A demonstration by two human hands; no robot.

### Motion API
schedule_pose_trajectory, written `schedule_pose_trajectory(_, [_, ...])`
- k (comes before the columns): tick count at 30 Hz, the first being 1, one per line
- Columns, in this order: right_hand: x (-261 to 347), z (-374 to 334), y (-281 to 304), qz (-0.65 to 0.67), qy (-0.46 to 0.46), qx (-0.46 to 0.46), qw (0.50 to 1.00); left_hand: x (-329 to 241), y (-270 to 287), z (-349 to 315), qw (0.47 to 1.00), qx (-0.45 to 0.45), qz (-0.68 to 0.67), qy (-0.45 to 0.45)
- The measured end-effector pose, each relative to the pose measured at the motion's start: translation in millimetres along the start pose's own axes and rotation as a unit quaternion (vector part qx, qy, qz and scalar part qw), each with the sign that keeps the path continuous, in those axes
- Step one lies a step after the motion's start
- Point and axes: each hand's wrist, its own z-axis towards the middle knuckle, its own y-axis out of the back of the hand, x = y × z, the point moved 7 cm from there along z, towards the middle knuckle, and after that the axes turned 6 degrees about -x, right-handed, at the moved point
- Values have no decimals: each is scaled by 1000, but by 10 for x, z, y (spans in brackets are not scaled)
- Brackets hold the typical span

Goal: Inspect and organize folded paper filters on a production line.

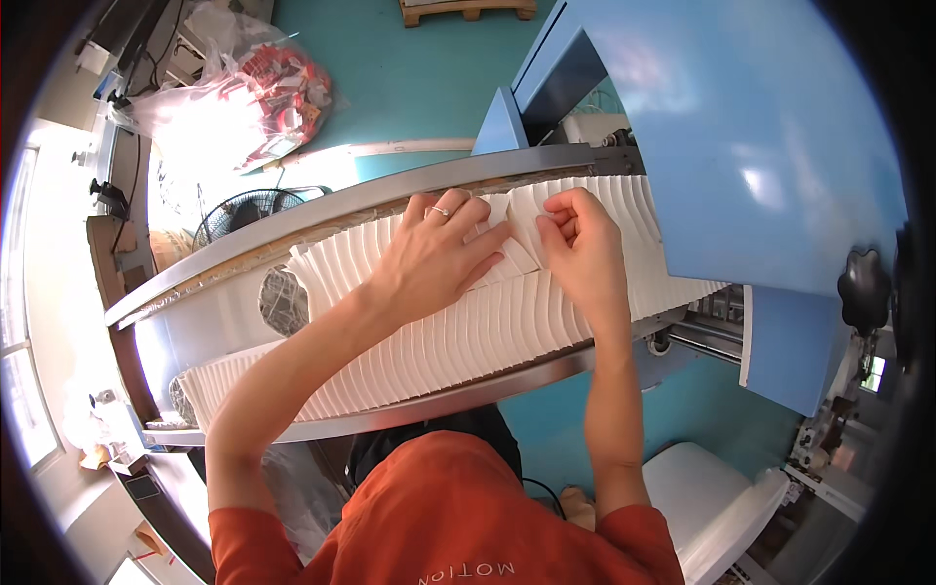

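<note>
Nearest is my own orange-red short-sleeved shirt (439,507), with dark trousers (370,453) showing beyond it and a white, rounded seat-like form (702,497) off to my right. In front of me runs a long pale bench (207,330) edged with silver metal rails (546,368), slanting upward to the right. On it stand two lengthwise rows of thin, white, flat pieces packed on edge like cards: a near row (468,331), crossed by my left forearm, and a far row (361,258), where both hands are. My left hand (434,249), a ring on one finger, lies over the far row with its fingers curved and a little spread; I cannot tell whether they grip anything. My right hand (590,253) is just beside it, thumb and forefinger bent close together at the edge of some tilted white pieces (525,226) between the hands; whether they pinch one is unclear. Crumpled clear film (281,297) sits at the far row's left end. At right, a large glossy blue machine housing (770,146) overhangs the rows. Beyond the bench are a black wire-caged fan (244,213), a heap of red-and-white pieces (292,88) in clear plastic, and, farthest, a wooden pallet (468,12) on teal floor (380,78).
</note>
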Motion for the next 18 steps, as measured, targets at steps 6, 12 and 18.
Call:
schedule_pose_trajectory(6, [77, 9, -29, -30, 54, 16, 998, 17, 45, -60, 1000, -16, 1, -9])
schedule_pose_trajectory(12, [44, 10, -31, -37, 61, 17, 997, 32, 80, -100, 1000, -11, -8, -7])
schedule_pose_trajectory(18, [154, -31, -87, -121, 97, 45, 987, 33, 87, -101, 1000, -16, -14, -10])
